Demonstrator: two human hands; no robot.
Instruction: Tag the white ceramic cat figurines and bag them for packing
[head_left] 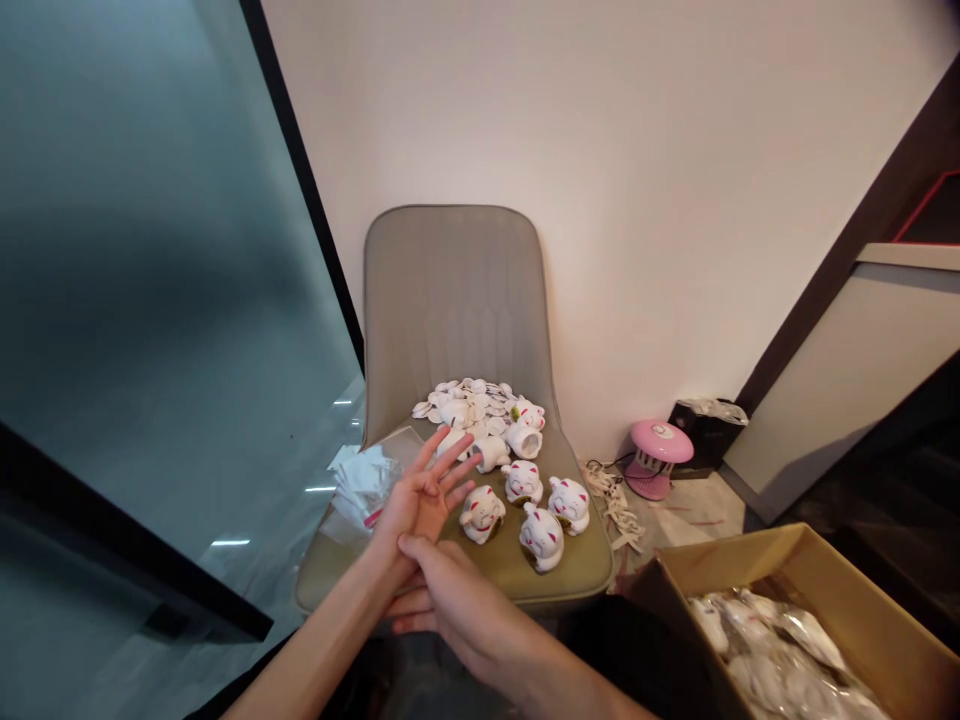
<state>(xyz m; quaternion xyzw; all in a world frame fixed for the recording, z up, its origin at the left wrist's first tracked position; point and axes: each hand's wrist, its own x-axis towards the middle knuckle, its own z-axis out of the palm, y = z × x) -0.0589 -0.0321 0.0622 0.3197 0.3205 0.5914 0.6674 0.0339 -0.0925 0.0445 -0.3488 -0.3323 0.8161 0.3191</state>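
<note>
The left hand (424, 493) is spread, palm up, fingers fanned, holding nothing. The right hand (450, 600) curls around the left wrist, thumb pressed at the palm's base. Just beyond the left fingertips, 4 cats (525, 510) stand on the chair (450, 290), more toppled behind among discs (469, 395). A box (795, 560) sits to the right.
</note>
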